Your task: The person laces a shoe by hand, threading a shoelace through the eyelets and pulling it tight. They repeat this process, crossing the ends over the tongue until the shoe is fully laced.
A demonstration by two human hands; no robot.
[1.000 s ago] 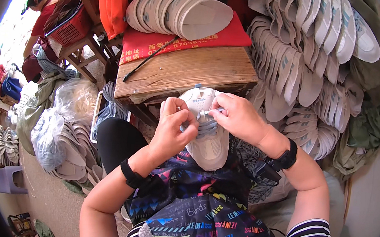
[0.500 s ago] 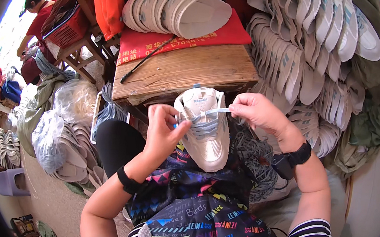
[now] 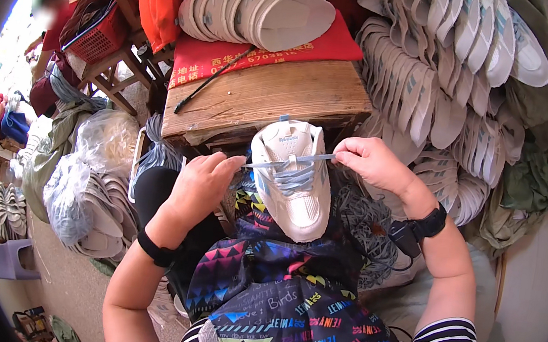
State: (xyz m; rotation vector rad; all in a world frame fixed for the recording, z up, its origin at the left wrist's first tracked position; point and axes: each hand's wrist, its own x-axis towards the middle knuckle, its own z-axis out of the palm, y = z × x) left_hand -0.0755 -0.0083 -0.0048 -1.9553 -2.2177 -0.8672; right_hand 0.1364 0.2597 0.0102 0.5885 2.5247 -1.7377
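Observation:
A cream shoe upper [image 3: 305, 220] rests on my lap against the table edge, its toe toward me. Grey-blue shoelace [image 3: 295, 180] crosses its lower eyelets, and the two ends run out sideways. My left hand [image 3: 203, 183] pinches one end to the left of the upper. On the other side, my right hand [image 3: 371, 163] grips the other end between thumb and forefinger. The lace stretches nearly straight between both hands, over the tongue [image 3: 287, 142].
Ahead stands a wooden table [image 3: 269, 93] with a red cloth, a thin black tool [image 3: 205, 89] and nested uppers [image 3: 258, 17]. Stacked uppers [image 3: 393, 76] fill the right. Loose laces [image 3: 362, 232] lie beside my lap. Plastic-wrapped uppers [image 3: 92, 197] sit left; a person [image 3: 55, 18] is beyond.
My left hand has moved left and away from the upper, drawing its lace end out. My right hand stays nearly in place, still pinching the lace.

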